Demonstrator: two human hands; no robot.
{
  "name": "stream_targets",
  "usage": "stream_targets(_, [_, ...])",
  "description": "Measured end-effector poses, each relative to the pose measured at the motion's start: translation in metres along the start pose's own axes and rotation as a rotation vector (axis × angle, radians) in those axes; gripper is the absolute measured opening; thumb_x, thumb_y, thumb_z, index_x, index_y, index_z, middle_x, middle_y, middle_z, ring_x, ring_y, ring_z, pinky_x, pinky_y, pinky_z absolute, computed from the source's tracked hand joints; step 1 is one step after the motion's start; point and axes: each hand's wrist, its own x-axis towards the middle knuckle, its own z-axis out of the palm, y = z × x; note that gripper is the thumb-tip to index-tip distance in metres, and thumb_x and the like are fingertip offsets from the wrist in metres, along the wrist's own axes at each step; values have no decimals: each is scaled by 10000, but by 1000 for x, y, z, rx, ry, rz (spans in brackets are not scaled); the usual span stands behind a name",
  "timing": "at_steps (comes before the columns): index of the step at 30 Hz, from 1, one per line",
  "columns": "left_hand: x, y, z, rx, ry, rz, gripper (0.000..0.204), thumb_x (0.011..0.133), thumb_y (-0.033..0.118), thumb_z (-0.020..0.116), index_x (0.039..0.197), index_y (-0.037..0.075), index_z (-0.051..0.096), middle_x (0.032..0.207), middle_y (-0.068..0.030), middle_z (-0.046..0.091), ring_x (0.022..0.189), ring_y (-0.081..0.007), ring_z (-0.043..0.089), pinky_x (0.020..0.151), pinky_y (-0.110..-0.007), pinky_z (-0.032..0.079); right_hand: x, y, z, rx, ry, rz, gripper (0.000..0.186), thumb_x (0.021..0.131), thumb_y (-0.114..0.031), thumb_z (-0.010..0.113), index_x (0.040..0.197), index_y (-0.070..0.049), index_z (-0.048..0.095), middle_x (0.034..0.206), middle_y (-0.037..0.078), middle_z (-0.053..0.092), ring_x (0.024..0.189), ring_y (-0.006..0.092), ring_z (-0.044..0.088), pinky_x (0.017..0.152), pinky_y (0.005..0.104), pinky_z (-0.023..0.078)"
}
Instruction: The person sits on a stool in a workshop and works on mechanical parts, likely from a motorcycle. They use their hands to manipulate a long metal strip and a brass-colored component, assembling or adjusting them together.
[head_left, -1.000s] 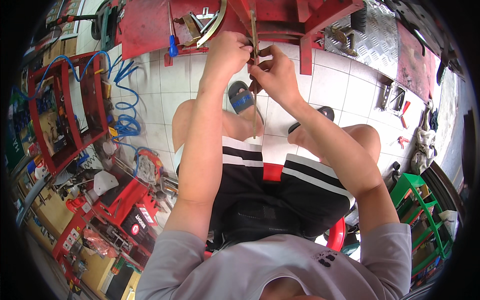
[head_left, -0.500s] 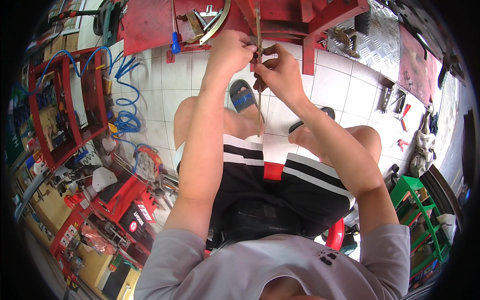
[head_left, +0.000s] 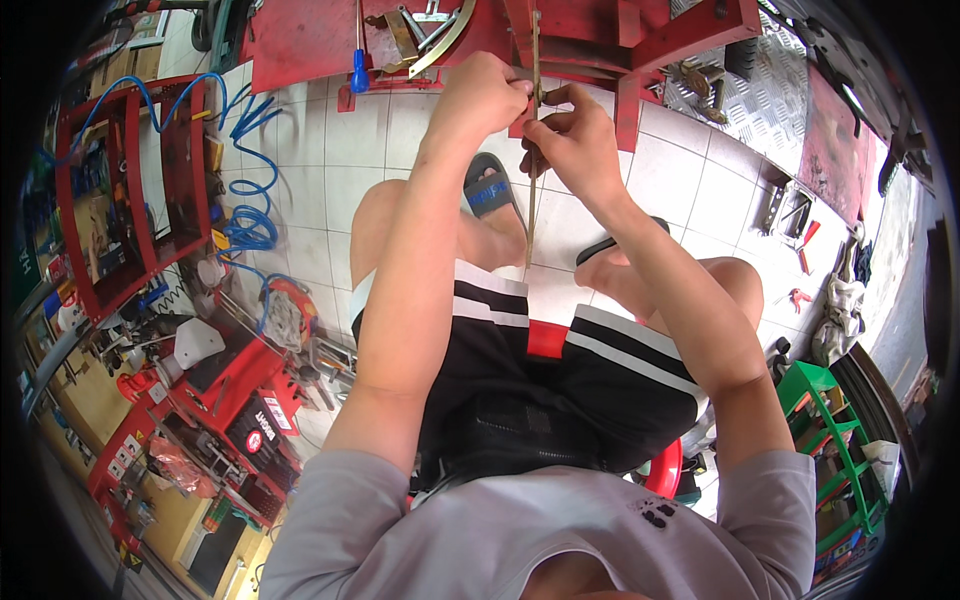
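Observation:
A long, thin brownish strip runs from the red metal frame toward my lap. Beside its upper part is my left hand, thumb and fingers pinched together; what they hold is too small to make out. My right hand is on the strip's other side, slightly nearer to me. Its lower fingers and thumb close on the strip, while the index finger bends toward the left fingertips. Both hands meet just below the red metal frame.
A blue-handled screwdriver and a curved metal piece lie on the red surface ahead. Coiled blue hose hangs by a red rack at left. A green shelf stands right. Red-handled tools lie on the tiled floor.
The whole scene sits slightly further right and up in the picture. Both hands stay at the same part of the strip, their fingers barely changed.

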Motion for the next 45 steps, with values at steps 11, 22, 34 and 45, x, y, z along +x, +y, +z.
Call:
stream_targets(11, [2, -2, -2, -83, -33, 25, 209, 848, 125, 670, 970, -42, 699, 771, -110, 716, 668, -156, 672, 605, -289, 517, 1, 2, -1, -26, -19, -11, 324, 833, -26, 616, 1076, 117, 456, 695, 167, 657, 538, 208, 668, 467, 296, 535])
stream_targets(22, [1, -2, -3, -217, 8, 31, 216, 780, 32, 711, 974, -59, 687, 810, -137, 720, 694, -163, 685, 636, -281, 550, 0, -1, -2, -30, -24, 8, 349, 823, -34, 624, 1084, 124, 454, 691, 170, 655, 538, 213, 669, 467, 296, 533])
stream_targets(34, [2, -1, -1, -167, 17, 30, 271, 808, 50, 697, 1061, -42, 666, 874, -146, 725, 765, -183, 698, 676, -291, 553, 2, 3, -1, 1, -7, -13, 319, 787, -39, 614, 1031, 114, 477, 651, 162, 663, 513, 220, 675, 490, 304, 541])
stream_targets(45, [-2, 3, -5, -198, 21, 63, 284, 754, 43, 728, 1024, -27, 681, 887, -135, 732, 788, -175, 696, 696, -293, 548, 2, 4, -3, -6, -8, -12, 323, 784, -40, 609, 1035, 110, 472, 645, 155, 659, 506, 214, 671, 491, 299, 540])
